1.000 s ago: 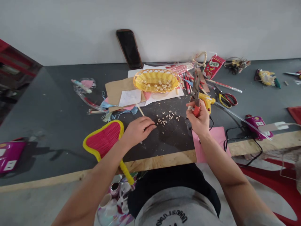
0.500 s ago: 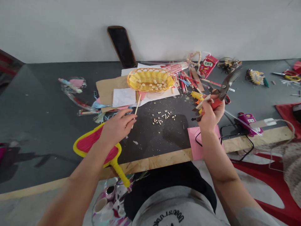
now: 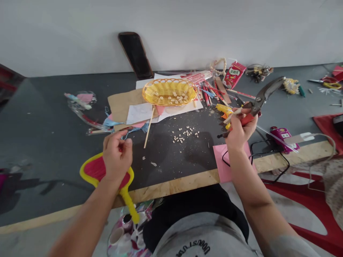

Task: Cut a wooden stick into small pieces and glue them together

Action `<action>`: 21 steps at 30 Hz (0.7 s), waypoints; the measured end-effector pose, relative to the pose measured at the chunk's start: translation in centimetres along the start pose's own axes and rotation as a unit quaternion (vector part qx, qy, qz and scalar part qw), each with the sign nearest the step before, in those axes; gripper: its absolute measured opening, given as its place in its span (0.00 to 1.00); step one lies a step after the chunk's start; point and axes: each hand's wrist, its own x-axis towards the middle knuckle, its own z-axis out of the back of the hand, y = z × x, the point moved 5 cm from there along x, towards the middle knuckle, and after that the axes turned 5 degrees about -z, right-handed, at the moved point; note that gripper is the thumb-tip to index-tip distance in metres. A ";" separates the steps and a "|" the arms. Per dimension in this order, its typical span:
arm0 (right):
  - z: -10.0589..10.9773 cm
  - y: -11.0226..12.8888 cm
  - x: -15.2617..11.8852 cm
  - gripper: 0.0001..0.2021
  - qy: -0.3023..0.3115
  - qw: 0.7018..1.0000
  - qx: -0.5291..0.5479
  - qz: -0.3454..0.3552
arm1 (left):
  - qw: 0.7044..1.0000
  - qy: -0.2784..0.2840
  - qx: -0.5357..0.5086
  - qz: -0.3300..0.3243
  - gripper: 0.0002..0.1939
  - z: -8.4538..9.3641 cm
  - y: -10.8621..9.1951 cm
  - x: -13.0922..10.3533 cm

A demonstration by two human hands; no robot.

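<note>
Taking the pile of small pale cut pieces [image 3: 185,135] as my clock's centre, my right hand [image 3: 239,132] is at 3 o'clock, wrapped round the red-handled shears [image 3: 264,97], with a short pale stick [image 3: 233,115] held along with them. My left hand [image 3: 118,155] sits between 8 and 9, above the pink-and-yellow fan [image 3: 92,167], fingers curled; I can't tell whether they hold anything. A long thin stick [image 3: 149,129] lies at 9, the yellow basket [image 3: 171,85] toward 11.
</note>
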 end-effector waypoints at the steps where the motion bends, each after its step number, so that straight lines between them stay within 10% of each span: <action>1: 0.0 0.0 0.0 0.13 -0.001 1.000 -0.004 0.005 | 1.000 0.005 -0.004 -0.005 0.13 0.3 0.3 -0.2; 11: -1.0 -0.1 -0.7 0.10 0.046 0.999 0.005 0.018 | 0.994 0.084 -0.008 -0.073 0.11 -0.3 -0.2 1.7; 21: -1.6 0.1 -1.1 0.10 0.093 0.995 -0.012 0.013 | 0.975 0.195 0.103 0.026 0.11 -4.4 -1.1 7.4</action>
